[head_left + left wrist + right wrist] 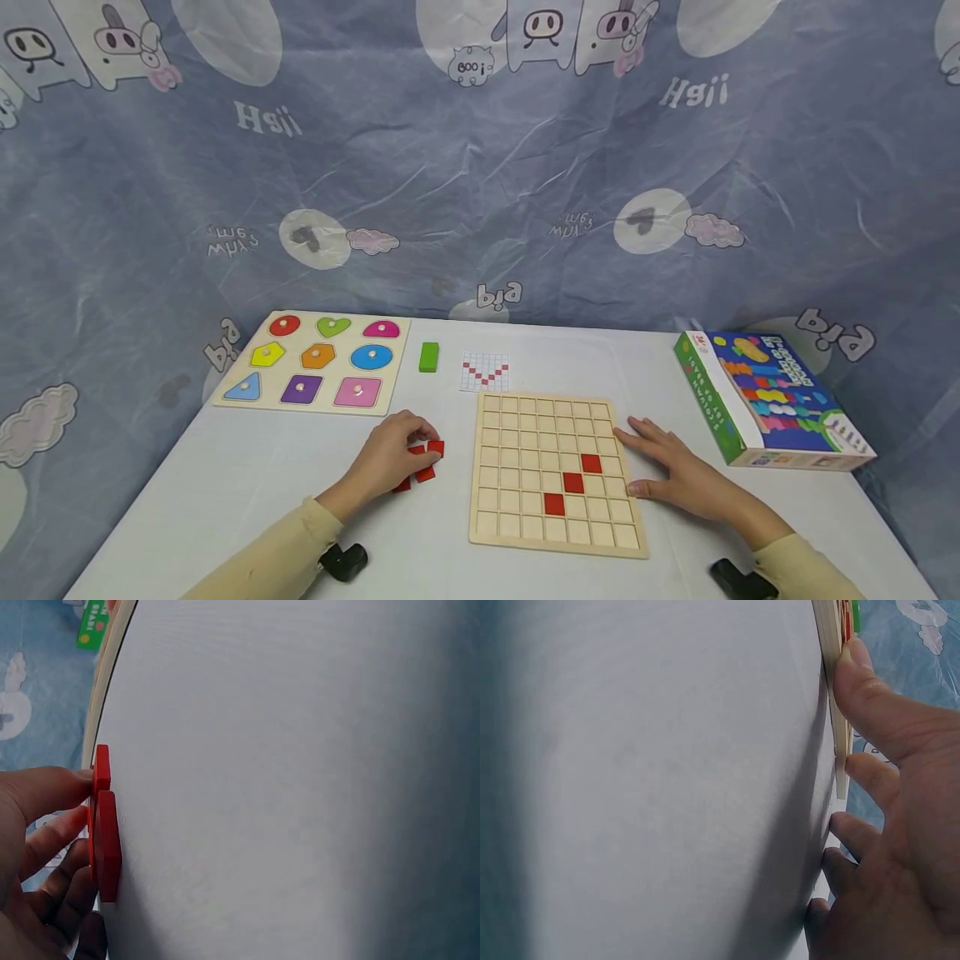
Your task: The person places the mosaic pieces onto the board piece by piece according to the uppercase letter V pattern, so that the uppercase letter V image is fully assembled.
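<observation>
My left hand (393, 457) is over a small group of red square tiles (425, 474) on the table. Its thumb and forefinger pinch one red tile (437, 448) at the group's far edge; part of the group is hidden under the hand. In the left wrist view the thumb touches a tile's edge (103, 769). A wooden grid board (517, 546) lies to the right, with red tiles in three of its squares, set in a diagonal. My right hand (682, 475) has its fingers spread, thumb and forefinger touching the board's right edge (840, 739).
Behind the board lies a pattern card (484, 372) with a red V of squares, beside a green block (428, 357). A shape puzzle board (337, 342) sits at the back left. A toy box (772, 400) lies at the back right, near a patterned cloth backdrop (465, 183).
</observation>
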{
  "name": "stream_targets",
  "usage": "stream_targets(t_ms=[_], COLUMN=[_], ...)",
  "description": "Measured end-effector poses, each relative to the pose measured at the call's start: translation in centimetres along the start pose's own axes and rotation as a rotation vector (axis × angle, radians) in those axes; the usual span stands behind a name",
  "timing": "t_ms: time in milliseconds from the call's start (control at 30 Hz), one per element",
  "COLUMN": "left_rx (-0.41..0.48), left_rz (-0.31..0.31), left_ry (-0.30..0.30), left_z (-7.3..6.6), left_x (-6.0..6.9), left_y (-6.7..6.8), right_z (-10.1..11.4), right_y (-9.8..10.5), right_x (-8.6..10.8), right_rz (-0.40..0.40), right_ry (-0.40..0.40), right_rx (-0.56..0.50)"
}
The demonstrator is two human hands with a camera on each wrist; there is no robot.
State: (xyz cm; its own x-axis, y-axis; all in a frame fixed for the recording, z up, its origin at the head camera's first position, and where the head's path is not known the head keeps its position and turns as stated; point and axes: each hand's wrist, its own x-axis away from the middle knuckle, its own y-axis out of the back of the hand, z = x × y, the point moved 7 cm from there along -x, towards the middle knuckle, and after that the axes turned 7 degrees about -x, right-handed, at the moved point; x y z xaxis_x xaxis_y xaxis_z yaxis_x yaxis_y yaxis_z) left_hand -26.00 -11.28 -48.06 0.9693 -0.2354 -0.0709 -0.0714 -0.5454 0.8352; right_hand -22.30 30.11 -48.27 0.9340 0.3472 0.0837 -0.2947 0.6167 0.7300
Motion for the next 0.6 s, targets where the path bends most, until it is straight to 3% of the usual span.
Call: stream_targets(t_ms=[167,433,600], left_rx=[0.012,0.013,-0.006], left_rz=[-0.007,-0.003,0.005], left_ry=[-0.003,-0.056,-0.052], left_z=[-0.03,-0.31,-0.30], left_x=[-0.13,-0.34,-0.37], left_y=[-0.02,-0.03,-0.04], right_z=[0.01,0.11,0.17], right_y=[-0.02,-0.02,0.01], right_x=[0.03,0.05,0.07], right_rz=[0.001,-0.001,-0.002], right_ry=[-0.001,0.014,0.018], right_rx=[-0.007,-0.016,-0.017])
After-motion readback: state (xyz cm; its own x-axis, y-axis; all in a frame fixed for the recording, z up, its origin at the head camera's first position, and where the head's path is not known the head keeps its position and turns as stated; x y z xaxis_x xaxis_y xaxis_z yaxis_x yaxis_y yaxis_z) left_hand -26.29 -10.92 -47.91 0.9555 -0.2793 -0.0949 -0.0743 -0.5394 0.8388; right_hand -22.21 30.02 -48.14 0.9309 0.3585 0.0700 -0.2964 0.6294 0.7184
